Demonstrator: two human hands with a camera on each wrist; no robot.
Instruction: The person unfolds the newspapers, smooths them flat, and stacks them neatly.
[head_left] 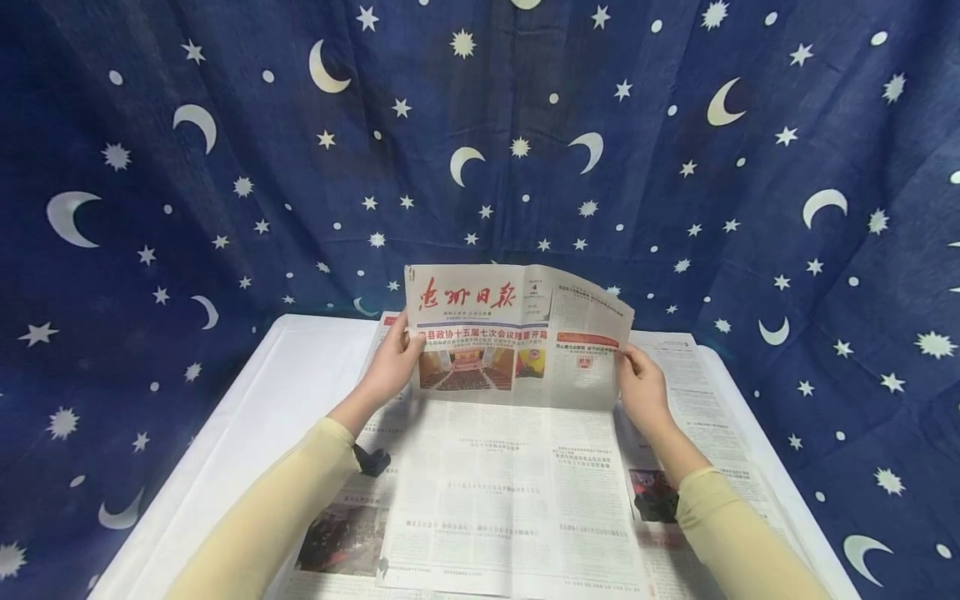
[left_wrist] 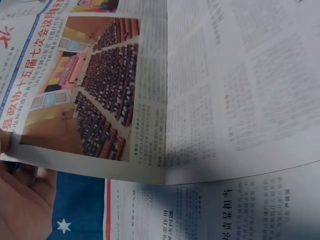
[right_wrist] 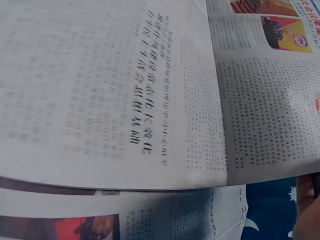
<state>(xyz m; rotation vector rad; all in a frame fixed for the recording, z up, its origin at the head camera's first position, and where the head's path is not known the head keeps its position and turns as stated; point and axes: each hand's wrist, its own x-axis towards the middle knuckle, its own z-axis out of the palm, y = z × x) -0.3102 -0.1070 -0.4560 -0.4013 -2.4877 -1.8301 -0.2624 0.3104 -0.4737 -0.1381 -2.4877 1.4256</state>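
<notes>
A newspaper [head_left: 480, 333] with red headline characters and a hall photo stands raised along its upper part, its lower sheet [head_left: 510, 500] lying toward me. My left hand [head_left: 393, 362] pinches the raised part's left edge, thumb in front. My right hand [head_left: 641, 383] pinches its right edge between thumb and fingers. In the left wrist view the hall photo [left_wrist: 95, 90] sits just above the fold, with part of the left hand [left_wrist: 25, 200] at the lower left corner. The right wrist view shows dense print [right_wrist: 270, 110] beside the fold, and a bit of the right hand [right_wrist: 307, 210].
More newspaper sheets [head_left: 697, 400] lie flat beneath, spread over a white table [head_left: 262, 400]. A dark blue curtain [head_left: 480, 125] with moons and stars hangs behind and around the table.
</notes>
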